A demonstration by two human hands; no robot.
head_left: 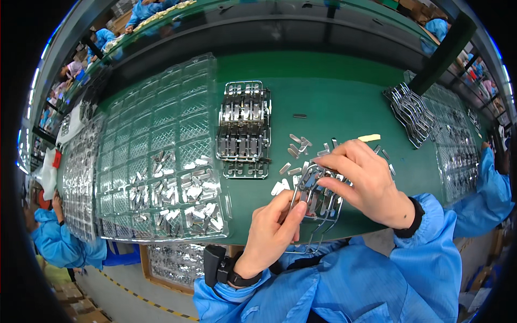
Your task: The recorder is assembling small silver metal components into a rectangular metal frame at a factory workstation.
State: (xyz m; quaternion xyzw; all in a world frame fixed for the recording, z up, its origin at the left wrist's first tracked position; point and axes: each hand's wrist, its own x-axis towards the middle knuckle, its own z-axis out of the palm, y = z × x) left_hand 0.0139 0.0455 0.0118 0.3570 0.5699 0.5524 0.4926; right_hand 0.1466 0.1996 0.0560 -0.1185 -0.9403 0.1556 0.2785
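The wire rack (329,214) is clasped by the left hand (273,228); the right hand (367,180) is half-closed, contents unclear. By tilting, metal strips (324,203) could be spilled.

The counter (336,99) is a deep green. The held wire rack (325,204) is shiny silver, with grey pieces in it; the loose metal pieces (293,153) nearby range from bright silver to dull grey. The standing rack (242,114) shows bright silver wire around darker grey rows. To the left, the clear plastic tray (156,114) has a crosshatched pattern in its squares, letting green through. A small scrap (369,138) is pale yellow. The sleeves (431,220) are bright blue, the right cuff (414,216) and left wristband (232,272) black. Across the grey floor (126,274) runs a yellow-and-black striped line (141,301).
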